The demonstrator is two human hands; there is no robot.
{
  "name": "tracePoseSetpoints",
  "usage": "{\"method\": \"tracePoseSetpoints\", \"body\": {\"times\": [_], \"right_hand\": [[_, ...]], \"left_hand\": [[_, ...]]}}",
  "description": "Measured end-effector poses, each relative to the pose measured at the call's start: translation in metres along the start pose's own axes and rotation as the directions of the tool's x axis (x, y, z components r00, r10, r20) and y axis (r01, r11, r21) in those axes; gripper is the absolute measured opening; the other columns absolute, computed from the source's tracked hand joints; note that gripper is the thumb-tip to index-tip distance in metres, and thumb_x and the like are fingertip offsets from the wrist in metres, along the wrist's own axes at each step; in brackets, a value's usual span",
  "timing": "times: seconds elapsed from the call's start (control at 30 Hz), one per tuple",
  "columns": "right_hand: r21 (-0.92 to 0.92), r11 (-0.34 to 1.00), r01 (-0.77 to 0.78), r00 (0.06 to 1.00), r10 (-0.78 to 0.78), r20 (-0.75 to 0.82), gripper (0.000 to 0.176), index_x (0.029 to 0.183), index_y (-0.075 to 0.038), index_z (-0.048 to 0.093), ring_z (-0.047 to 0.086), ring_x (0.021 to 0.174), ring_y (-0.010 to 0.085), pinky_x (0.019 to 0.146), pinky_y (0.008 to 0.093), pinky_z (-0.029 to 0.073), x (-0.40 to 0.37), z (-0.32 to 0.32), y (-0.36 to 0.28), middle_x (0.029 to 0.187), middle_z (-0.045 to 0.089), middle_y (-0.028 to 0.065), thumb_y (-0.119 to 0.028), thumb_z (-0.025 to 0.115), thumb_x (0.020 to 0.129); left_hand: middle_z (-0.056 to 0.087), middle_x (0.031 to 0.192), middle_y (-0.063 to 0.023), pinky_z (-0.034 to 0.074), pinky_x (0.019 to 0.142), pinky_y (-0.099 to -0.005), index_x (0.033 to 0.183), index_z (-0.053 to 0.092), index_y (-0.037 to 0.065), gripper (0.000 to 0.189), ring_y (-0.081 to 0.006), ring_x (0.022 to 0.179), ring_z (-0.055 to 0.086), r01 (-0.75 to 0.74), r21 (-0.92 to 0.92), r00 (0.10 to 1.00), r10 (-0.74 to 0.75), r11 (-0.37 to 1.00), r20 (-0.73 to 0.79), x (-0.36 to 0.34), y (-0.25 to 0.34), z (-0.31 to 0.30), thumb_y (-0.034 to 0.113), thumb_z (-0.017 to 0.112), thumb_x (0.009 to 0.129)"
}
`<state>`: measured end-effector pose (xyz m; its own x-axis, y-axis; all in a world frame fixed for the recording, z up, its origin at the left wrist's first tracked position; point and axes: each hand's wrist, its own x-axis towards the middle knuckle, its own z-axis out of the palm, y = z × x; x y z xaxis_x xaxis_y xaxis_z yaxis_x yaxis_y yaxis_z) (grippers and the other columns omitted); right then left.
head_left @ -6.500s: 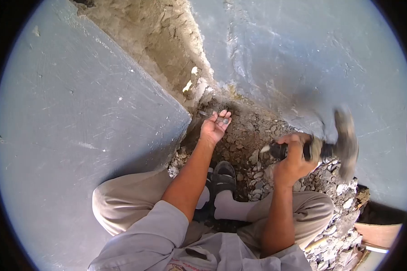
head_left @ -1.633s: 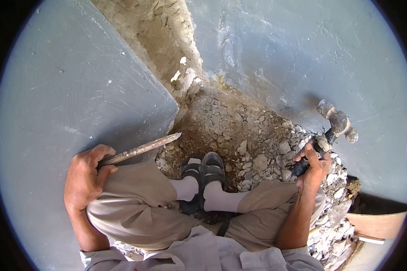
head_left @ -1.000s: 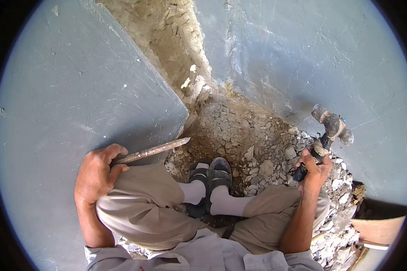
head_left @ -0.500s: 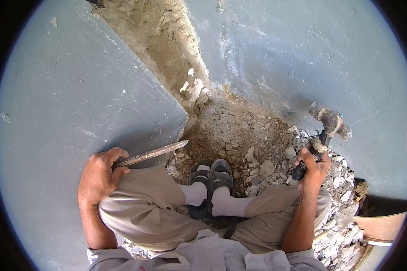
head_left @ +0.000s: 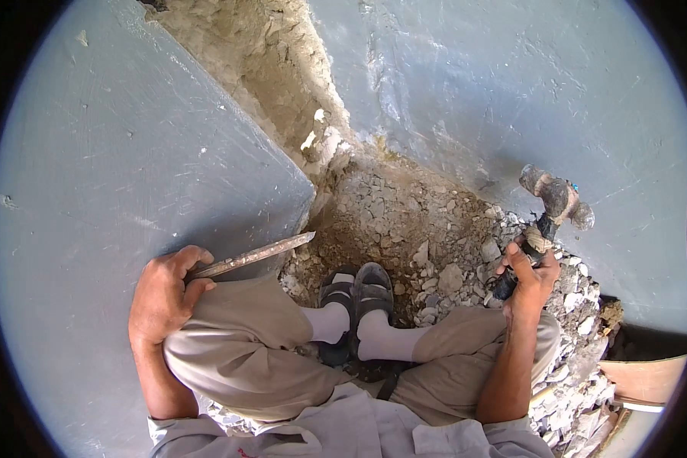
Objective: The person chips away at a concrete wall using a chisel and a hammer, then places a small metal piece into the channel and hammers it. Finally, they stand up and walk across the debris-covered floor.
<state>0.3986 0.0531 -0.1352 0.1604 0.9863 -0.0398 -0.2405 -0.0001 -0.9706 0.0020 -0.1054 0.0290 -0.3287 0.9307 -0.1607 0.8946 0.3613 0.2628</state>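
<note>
The left hand (head_left: 160, 301) is closed round the butt of a chisel (head_left: 256, 256) lying across the left knee: likely stiff, rough steel. The right hand (head_left: 528, 284) grips a hammer (head_left: 553, 202) low on its handle, its probably heavy head raised at the right

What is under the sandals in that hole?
Broken stones and brown dirt surround the sandals, so they seem to stand on rubble. The ground right beneath the soles is covered by the feet.

No lettering seems readable anywhere in view.
</note>
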Motion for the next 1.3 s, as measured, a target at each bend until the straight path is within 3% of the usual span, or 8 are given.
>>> {"method": "tracePoseSetpoints", "body": {"times": [0.1, 0.2, 0.5, 1.03, 1.1, 1.2, 1.3], "right_hand": [[-0.003, 1.000, -0.002, 1.000, 0.002, 0.009, 0.026, 0.106, 0.002, 0.061, 0.059, 0.062, 0.0138, 0.050, 0.0263, 0.049, -0.0003, 0.0001, 0.0003, 0.086, 0.064, 0.0074, 0.000, 0.074, 0.084], [0.002, 1.000, -0.008, 1.000, 0.008, 0.014, 0.026, 0.106, 0.002, 0.061, 0.060, 0.062, 0.0141, 0.050, 0.0264, 0.049, -0.0006, -0.0013, 0.0017, 0.085, 0.064, 0.0076, -0.001, 0.075, 0.084], [-0.017, 1.000, -0.012, 1.000, 0.012, 0.012, 0.026, 0.105, 0.001, 0.061, 0.060, 0.061, 0.0146, 0.051, 0.0263, 0.048, -0.0011, 0.0007, 0.0010, 0.086, 0.064, 0.0075, -0.001, 0.075, 0.083], [-0.013, 0.999, -0.030, 1.000, 0.030, -0.004, 0.029, 0.108, 0.002, 0.060, 0.059, 0.058, 0.0145, 0.052, 0.0263, 0.048, -0.0026, 0.0034, 0.0024, 0.092, 0.064, 0.0085, 0.007, 0.069, 0.081], [-0.055, 0.998, -0.034, 0.999, 0.034, -0.004, 0.030, 0.110, 0.002, 0.060, 0.059, 0.060, 0.0151, 0.051, 0.0272, 0.049, -0.0027, 0.0030, 0.0021, 0.092, 0.063, 0.0084, 0.003, 0.068, 0.081], [-0.046, 0.998, -0.037, 0.999, 0.036, -0.009, 0.030, 0.110, 0.002, 0.060, 0.059, 0.059, 0.0149, 0.051, 0.0271, 0.048, -0.0029, 0.0030, 0.0017, 0.092, 0.063, 0.0084, 0.005, 0.067, 0.081], [-0.032, 0.998, -0.058, 0.998, 0.058, -0.004, 0.029, 0.109, 0.002, 0.060, 0.059, 0.058, 0.0147, 0.051, 0.0269, 0.048, -0.0009, -0.0007, 0.0038, 0.091, 0.063, 0.0083, 0.005, 0.067, 0.081]], "left_hand": [[0.069, 0.084, -0.0186, 0.051, 0.072, -0.0383, 0.099, 0.065, -0.002, 0.029, -0.0322, 0.075, 0.067, -0.063, 0.000, 0.997, 0.063, 0.998, -0.044, -0.0007, -0.0053, 0.0040, 0.000, 0.075, 0.071], [0.069, 0.088, -0.0209, 0.052, 0.074, -0.0416, 0.100, 0.066, 0.000, 0.030, -0.0388, 0.081, 0.067, -0.008, -0.009, 1.000, 0.008, 1.000, -0.013, -0.0003, 0.0005, 0.0004, 0.002, 0.074, 0.072], [0.069, 0.089, -0.0207, 0.051, 0.074, -0.0422, 0.100, 0.066, 0.000, 0.029, -0.0402, 0.083, 0.066, -0.053, 0.000, 0.998, 0.053, 0.999, -0.022, -0.0006, -0.0015, 0.0002, 0.003, 0.074, 0.072], [0.069, 0.090, -0.0196, 0.051, 0.075, -0.0435, 0.101, 0.066, 0.001, 0.030, -0.0399, 0.085, 0.066, -0.036, 0.019, 0.999, 0.036, 0.999, 0.012, -0.0009, -0.0020, -0.0024, 0.007, 0.074, 0.073], [0.069, 0.090, -0.0197, 0.051, 0.074, -0.0438, 0.101, 0.066, 0.001, 0.030, -0.0401, 0.085, 0.066, -0.029, 0.016, 0.999, 0.029, 0.999, 0.016, -0.0006, -0.0012, -0.0029, 0.008, 0.074, 0.073], [0.069, 0.082, -0.0188, 0.050, 0.069, -0.0396, 0.098, 0.065, 0.000, 0.028, -0.0347, 0.073, 0.066, -0.074, 0.009, 0.997, 0.075, 0.997, -0.029, -0.0012, -0.0027, -0.0001, 0.001, 0.075, 0.071], [0.069, 0.082, -0.0186, 0.050, 0.069, -0.0395, 0.098, 0.066, 0.001, 0.028, -0.0344, 0.072, 0.066, -0.070, 0.030, 0.997, 0.071, 0.997, -0.027, -0.0012, -0.0031, 0.0002, 0.001, 0.075, 0.071]]}}
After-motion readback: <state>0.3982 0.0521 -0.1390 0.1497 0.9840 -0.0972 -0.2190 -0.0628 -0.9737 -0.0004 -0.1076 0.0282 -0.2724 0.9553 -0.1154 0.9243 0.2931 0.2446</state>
